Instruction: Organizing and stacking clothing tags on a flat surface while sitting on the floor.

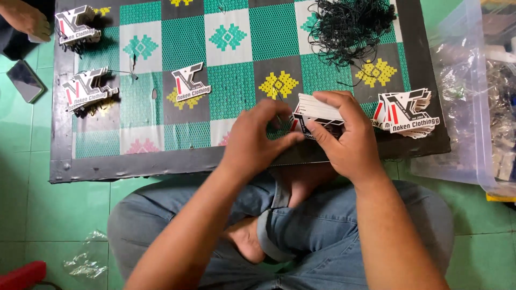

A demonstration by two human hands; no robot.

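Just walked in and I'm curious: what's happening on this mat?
A person sits cross-legged on the floor at a checkered mat. The right hand holds a small stack of tags, and the left hand pinches at a thin black string by its edge. More tags lie to the right, a heap of strings beyond.
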